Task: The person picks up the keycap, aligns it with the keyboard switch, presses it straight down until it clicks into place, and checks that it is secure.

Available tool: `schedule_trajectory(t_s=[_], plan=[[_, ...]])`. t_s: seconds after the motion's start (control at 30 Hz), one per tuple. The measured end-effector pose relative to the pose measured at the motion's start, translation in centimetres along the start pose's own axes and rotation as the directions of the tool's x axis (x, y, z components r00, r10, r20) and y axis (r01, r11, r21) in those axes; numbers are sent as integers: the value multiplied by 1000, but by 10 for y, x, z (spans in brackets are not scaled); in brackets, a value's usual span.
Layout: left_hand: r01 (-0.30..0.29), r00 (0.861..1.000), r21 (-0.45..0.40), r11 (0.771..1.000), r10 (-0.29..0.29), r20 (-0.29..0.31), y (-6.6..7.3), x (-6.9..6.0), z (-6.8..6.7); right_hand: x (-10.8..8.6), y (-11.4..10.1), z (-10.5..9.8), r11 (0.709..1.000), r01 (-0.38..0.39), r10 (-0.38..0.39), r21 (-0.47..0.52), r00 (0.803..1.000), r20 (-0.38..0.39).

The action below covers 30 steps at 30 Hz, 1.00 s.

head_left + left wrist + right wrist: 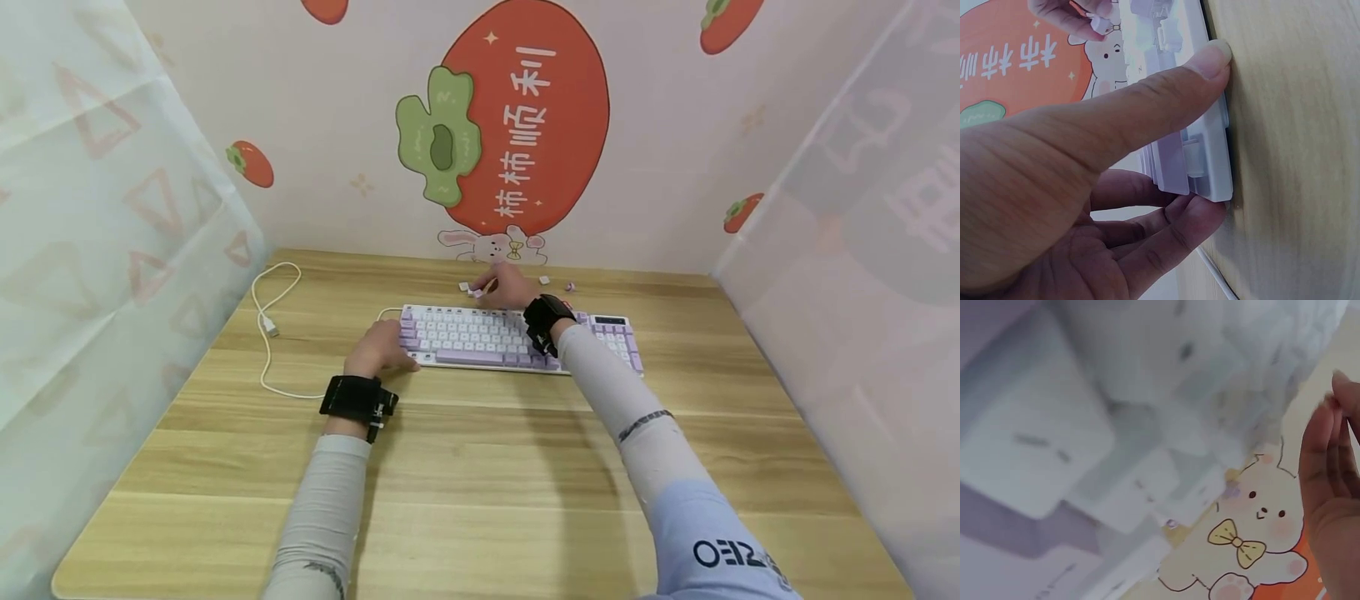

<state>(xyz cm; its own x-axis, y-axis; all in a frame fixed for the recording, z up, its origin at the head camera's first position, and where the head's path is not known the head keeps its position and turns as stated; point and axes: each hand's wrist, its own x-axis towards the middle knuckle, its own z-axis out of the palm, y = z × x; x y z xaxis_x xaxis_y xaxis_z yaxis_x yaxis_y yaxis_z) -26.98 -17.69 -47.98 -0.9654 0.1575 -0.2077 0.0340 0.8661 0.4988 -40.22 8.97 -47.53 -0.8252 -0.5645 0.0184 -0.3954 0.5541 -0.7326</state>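
A white and lilac keyboard [472,333] lies across the table. My left hand [378,350] grips its left end, with the thumb along the front edge and the fingers around the corner, as the left wrist view shows closely. Behind the keyboard's back edge is my right hand [512,287]. Its thumb and fingertips pinch a small pale keycap [1101,25], seen in the left wrist view. Loose keycaps [464,287] lie near those fingertips. In the right wrist view the right hand [1335,469] shows beyond blurred keys [1035,431].
More loose pieces lie behind the keyboard: a white keycap [544,280] and a small purple one [570,287]. A white cable [264,350] with a USB plug [270,327] loops over the wooden table [465,475] at left. Printed sheets [637,208] enclose the back and sides.
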Motion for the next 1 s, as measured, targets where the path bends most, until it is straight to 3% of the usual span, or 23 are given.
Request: schedule_trajectory(t_s=[0.13,0.5,0.77,1.0], plan=[[-2,1000,-7,1000,2,0,0,0,-1,-2,-3,-2,999,35,-34,-19,999,21],[0,1000,3,1000,0,1,1,-2,-2,-15,-2,-5,998,17,-17,-53,1000,-1],[1,1000,19,1000,-1,4,1,-3,-2,-14,-11,-3,977,58,-43,-207,996,76],[-4,1000,32,999,4,2,0,-1,0,-16,-18,-3,979,26,-5,-202,995,102]])
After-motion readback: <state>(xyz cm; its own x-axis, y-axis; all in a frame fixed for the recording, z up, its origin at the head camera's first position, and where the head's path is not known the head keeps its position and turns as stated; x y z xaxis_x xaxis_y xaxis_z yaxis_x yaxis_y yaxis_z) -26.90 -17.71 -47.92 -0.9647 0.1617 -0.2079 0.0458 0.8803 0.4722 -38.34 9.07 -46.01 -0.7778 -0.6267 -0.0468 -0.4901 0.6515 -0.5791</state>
